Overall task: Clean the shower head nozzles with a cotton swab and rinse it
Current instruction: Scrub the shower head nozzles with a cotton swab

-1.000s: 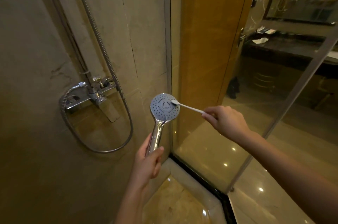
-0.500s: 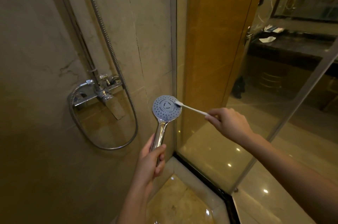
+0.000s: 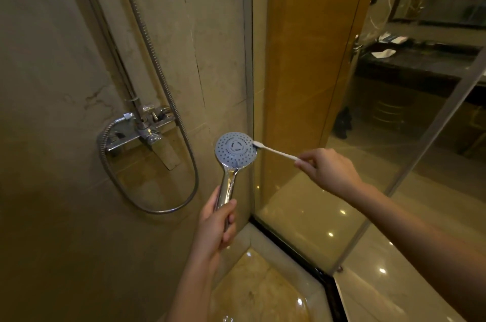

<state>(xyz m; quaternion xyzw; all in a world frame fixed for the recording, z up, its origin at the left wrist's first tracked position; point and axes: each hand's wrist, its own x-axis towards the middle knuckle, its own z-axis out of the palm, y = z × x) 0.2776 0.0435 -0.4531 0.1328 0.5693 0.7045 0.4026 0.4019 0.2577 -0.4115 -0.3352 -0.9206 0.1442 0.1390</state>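
Right hand point(image 3: 330, 170): fingers curled, pinching the near end of a cotton swab point(image 3: 276, 150).
Cotton swab: white stick slanting up and left, its tip touching the right rim of the shower head point(image 3: 236, 149).
Left hand point(image 3: 217, 224): wrapped round the chrome handle, holding the shower head upright, nozzle face toward the camera.
Hose point(image 3: 157, 64): loops down the tiled wall by the mixer tap point(image 3: 139, 129), left of the shower head.
Glass panel point(image 3: 302, 203): just right of it.

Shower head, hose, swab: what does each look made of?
Shower head: the face looks like matte grey plastic or rubber, dotted with nozzle holes. Its handle is mirror-bright, so chromed metal or plated plastic; can't tell which.
Hose: ribbed spiral metal wrap with a dull shine.
Swab: thin white stick, paper or plastic, with a fluffy cotton-like tip.
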